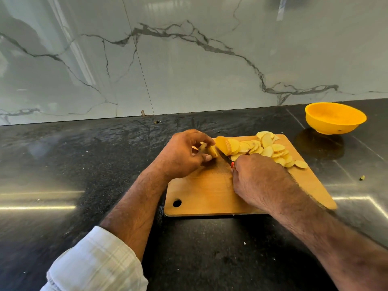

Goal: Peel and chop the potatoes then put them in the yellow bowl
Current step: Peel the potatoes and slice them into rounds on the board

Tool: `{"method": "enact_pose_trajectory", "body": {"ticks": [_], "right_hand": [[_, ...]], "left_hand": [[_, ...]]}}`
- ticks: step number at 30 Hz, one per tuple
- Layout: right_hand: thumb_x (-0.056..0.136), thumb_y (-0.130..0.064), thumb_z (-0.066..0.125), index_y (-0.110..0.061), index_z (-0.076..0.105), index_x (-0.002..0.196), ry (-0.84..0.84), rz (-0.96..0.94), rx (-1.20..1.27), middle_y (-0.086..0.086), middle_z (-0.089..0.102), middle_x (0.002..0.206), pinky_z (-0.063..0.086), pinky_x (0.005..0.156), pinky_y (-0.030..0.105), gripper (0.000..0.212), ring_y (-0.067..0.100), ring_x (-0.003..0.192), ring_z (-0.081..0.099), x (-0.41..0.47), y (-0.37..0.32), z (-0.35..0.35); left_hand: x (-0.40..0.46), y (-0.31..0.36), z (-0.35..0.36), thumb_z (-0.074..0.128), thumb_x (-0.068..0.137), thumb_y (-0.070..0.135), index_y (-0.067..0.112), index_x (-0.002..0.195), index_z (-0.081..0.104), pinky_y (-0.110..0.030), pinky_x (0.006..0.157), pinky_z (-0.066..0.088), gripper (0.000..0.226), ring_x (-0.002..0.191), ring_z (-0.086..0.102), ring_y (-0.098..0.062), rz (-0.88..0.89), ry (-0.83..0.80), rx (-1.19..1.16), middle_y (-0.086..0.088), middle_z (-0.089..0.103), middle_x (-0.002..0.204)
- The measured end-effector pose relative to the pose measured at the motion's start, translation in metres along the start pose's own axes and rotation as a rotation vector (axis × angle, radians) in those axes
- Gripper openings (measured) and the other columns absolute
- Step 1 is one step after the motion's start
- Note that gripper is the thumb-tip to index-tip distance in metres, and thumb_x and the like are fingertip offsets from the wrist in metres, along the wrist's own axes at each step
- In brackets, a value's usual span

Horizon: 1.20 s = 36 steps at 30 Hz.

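The cutting board lies on the counter, near its middle. On the board's far left corner sits the potato end, with the knife just right of it. The slices spread along the board's far edge, rightwards from the knife. The bowl stands on the counter beyond the board's far right corner, apart from it. The wall rises behind the board.

The left arm wears a pale, faintly checked sleeve, rolled back to mid-forearm. The right forearm is bare. Both forearms are hairy, with 0 rings or watches showing.
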State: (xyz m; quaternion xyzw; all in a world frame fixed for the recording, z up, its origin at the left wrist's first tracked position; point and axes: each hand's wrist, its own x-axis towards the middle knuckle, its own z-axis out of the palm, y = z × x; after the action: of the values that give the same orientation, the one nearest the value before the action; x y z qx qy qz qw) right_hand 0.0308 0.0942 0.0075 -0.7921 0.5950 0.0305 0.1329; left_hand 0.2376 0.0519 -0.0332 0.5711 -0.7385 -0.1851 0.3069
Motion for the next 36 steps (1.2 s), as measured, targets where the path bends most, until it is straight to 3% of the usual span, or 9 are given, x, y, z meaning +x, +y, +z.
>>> {"method": "enact_pose_trajectory", "body": {"ticks": [3,7,10,13,15,19,24,28,36], "right_hand": [[0.105,-0.033,0.051,-0.018,0.059,0.105,0.055,0.004,-0.048,-0.003,0.045,0.076,0.044,0.074,0.032,0.018,0.017,0.085,0.051,0.006,0.006,0.009],[0.108,-0.03,0.044,-0.019,0.041,0.088,0.136,-0.017,-0.07,-0.005,0.034,0.07,0.038,0.073,0.031,0.023,0.017,0.081,0.045,0.006,0.006,0.011],[0.107,-0.034,0.044,-0.023,0.044,0.09,0.18,-0.049,-0.031,-0.008,0.037,0.07,0.037,0.072,0.031,0.021,0.015,0.079,0.046,0.012,0.011,0.019],[0.106,-0.039,0.043,-0.025,0.049,0.089,0.24,-0.076,-0.022,-0.009,0.042,0.07,0.037,0.069,0.031,0.023,0.012,0.072,0.045,0.02,0.014,0.028],[0.106,-0.04,0.042,-0.024,0.053,0.089,0.251,-0.084,-0.021,-0.009,0.045,0.071,0.037,0.067,0.03,0.026,0.01,0.068,0.044,0.023,0.014,0.032],[0.107,-0.043,0.043,-0.022,0.065,0.1,0.231,-0.106,0.059,-0.006,0.059,0.08,0.044,0.065,0.027,0.031,0.009,0.074,0.056,0.021,0.016,0.028],[0.108,-0.044,0.044,-0.024,0.069,0.108,0.257,-0.101,0.12,-0.006,0.064,0.083,0.043,0.058,0.02,0.032,0.007,0.075,0.061,0.013,0.014,0.023],[0.107,-0.044,0.046,-0.022,0.068,0.109,0.246,-0.081,0.124,-0.004,0.067,0.087,0.056,0.07,0.026,0.032,0.01,0.08,0.064,0.014,0.005,0.025],[0.107,-0.042,0.046,-0.015,0.066,0.118,0.299,-0.079,0.079,0.001,0.066,0.092,0.057,0.073,0.029,0.035,0.015,0.083,0.064,0.016,-0.009,0.013]], "left_hand": [[-0.002,0.001,0.0,0.092,0.08,0.018,0.027,0.103,0.074,-0.038,0.095,0.063,0.03,0.109,0.07,-0.008,-0.035,0.092,-0.137,0.01,0.069,0.126],[-0.002,-0.002,-0.004,0.096,0.073,0.025,0.02,0.085,0.067,-0.039,0.093,0.063,0.032,0.111,0.067,-0.008,-0.073,0.096,-0.061,0.011,0.071,0.119],[-0.004,-0.005,-0.013,0.096,0.065,0.051,0.027,0.092,0.065,-0.037,0.087,0.06,0.048,0.105,0.065,-0.009,-0.128,0.033,0.098,0.01,0.069,0.11],[-0.006,0.0,-0.016,0.083,0.055,0.079,0.029,0.095,0.067,-0.034,0.082,0.057,0.067,0.097,0.064,-0.008,-0.195,0.012,0.127,0.01,0.069,0.102],[-0.005,0.0,-0.018,0.085,0.061,0.075,0.03,0.103,0.065,-0.033,0.081,0.059,0.065,0.093,0.066,-0.007,-0.172,0.037,0.11,0.01,0.069,0.102],[-0.005,-0.001,-0.015,0.09,0.074,0.056,0.039,0.142,0.057,-0.032,0.088,0.06,0.078,0.096,0.07,-0.003,-0.128,0.001,0.049,0.012,0.069,0.118],[-0.009,-0.005,-0.007,0.093,0.072,0.046,0.035,0.131,0.072,-0.032,0.098,0.059,0.063,0.101,0.072,-0.001,-0.195,0.038,-0.075,0.013,0.077,0.11],[-0.015,-0.006,-0.008,0.091,0.075,0.046,0.032,0.137,0.069,-0.03,0.104,0.054,0.067,0.106,0.07,0.002,-0.22,0.02,-0.085,0.013,0.077,0.118],[-0.012,-0.006,0.002,0.091,0.075,0.05,0.026,0.137,0.068,-0.032,0.1,0.057,0.07,0.105,0.07,-0.002,-0.216,0.084,-0.04,0.011,0.075,0.116]]}}
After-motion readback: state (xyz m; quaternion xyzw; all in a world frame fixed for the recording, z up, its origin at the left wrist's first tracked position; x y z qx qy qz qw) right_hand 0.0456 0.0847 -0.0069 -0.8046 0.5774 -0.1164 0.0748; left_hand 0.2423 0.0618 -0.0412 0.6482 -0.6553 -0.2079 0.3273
